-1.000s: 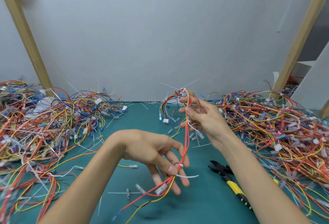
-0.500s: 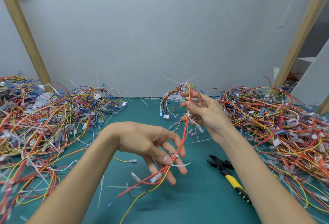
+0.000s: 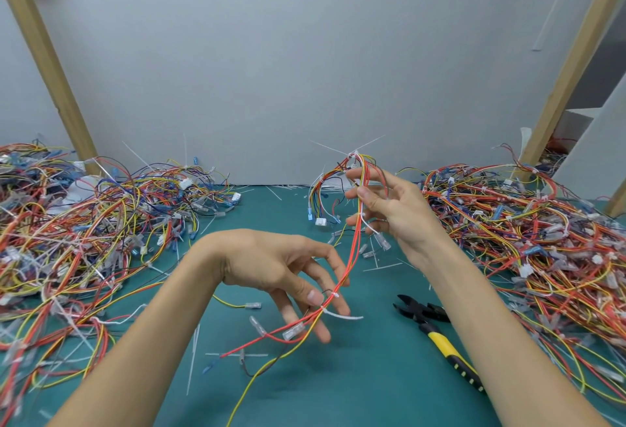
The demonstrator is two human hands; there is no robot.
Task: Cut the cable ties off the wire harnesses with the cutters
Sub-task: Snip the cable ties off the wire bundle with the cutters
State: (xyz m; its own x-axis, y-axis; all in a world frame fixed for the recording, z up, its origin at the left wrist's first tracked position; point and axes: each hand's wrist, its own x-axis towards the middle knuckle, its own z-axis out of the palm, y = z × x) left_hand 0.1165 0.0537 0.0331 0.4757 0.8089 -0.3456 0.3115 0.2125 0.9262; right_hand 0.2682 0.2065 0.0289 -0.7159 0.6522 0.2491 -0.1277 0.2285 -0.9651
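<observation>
My right hand (image 3: 389, 209) holds up a wire harness (image 3: 354, 250) of red, orange and yellow wires, pinching it near the top, where white cable ties stick out. The harness runs down and to the left to my left hand (image 3: 281, 270), whose thumb and fingers pinch the wires beside a white cable tie (image 3: 338, 314). The loose wire ends hang below over the green mat (image 3: 359, 375). The cutters (image 3: 437, 335), with black jaws and a yellow and black handle, lie on the mat under my right forearm; neither hand touches them.
A big tangle of harnesses (image 3: 84, 230) fills the left of the mat, and another pile (image 3: 528, 233) fills the right. Cut tie pieces (image 3: 237, 355) and small connectors litter the mat. A grey wall and two slanted wooden posts (image 3: 44, 64) close the back.
Both hands have risen slightly with the harness, and my left hand has slid a little along the wires near the cable tie. The cutters have not moved.
</observation>
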